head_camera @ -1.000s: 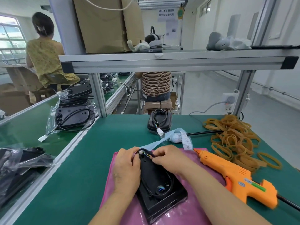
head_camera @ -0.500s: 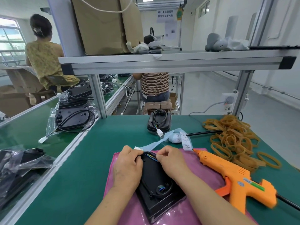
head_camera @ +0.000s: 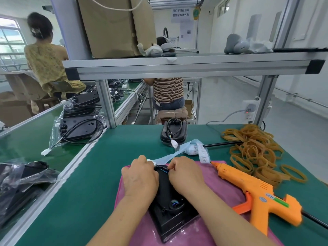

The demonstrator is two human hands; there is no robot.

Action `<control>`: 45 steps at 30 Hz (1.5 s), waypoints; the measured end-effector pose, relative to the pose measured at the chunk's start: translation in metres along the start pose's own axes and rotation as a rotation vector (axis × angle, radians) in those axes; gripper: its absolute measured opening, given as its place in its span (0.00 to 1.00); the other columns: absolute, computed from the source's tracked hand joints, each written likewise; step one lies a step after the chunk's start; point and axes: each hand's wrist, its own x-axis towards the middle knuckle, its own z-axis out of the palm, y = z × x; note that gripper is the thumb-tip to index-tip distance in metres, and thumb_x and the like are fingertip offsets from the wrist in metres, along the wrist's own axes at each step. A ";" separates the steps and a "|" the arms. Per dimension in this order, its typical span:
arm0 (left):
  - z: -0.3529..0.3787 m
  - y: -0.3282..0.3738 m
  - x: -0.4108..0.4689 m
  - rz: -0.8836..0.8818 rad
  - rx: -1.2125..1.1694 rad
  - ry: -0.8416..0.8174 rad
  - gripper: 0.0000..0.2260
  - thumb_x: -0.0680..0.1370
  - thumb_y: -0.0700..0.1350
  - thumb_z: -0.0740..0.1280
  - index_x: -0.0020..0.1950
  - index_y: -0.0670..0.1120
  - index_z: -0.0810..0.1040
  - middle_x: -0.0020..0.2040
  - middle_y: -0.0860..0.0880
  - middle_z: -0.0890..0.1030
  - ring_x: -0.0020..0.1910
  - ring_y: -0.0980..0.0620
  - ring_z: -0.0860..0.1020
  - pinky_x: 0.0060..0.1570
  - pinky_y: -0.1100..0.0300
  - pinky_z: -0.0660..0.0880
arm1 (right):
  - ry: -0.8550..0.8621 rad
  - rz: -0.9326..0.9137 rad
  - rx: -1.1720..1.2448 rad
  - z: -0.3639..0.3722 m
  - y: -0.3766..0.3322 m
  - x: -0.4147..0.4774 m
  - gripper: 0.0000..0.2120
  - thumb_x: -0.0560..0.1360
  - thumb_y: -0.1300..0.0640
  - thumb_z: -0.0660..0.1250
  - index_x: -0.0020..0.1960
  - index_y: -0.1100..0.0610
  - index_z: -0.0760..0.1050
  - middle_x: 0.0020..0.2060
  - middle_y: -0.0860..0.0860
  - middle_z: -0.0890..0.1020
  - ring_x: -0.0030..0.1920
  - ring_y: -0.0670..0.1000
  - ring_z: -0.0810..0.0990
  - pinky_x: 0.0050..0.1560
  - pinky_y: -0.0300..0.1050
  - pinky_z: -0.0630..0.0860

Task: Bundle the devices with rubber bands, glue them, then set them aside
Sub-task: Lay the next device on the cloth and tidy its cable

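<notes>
Black device (head_camera: pixel 170 215) lies on pink cloth (head_camera: pixel 223 189), under both wrists. L hand (head_camera: pixel 140 178) & R hand (head_camera: pixel 186 175): fingers curled tight at the device's far tip, pinching its cable (head_camera: pixel 161 168); white plug (head_camera: pixel 150 161) pokes out just past L fingers. Near, to the R of R fingers: orange glue gun (head_camera: pixel 255 194) on bench (head_camera: pixel 85 183), sticker txt unreadable. Just beyond fingers: label strip (head_camera: pixel 202 152), print too small. Further R: rubber bands (head_camera: pixel 253 151) in a heap. Beyond: 2nd device (head_camera: pixel 174 133). Far wall sign (head_camera: pixel 181 12): Chinese chars, illegible.
</notes>
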 end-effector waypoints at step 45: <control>-0.016 0.017 0.008 0.108 -0.820 0.055 0.14 0.78 0.42 0.67 0.41 0.62 0.77 0.46 0.58 0.79 0.48 0.64 0.75 0.46 0.74 0.69 | 0.032 0.315 0.774 -0.054 0.075 0.069 0.29 0.73 0.70 0.68 0.71 0.56 0.70 0.61 0.56 0.78 0.47 0.50 0.80 0.41 0.41 0.77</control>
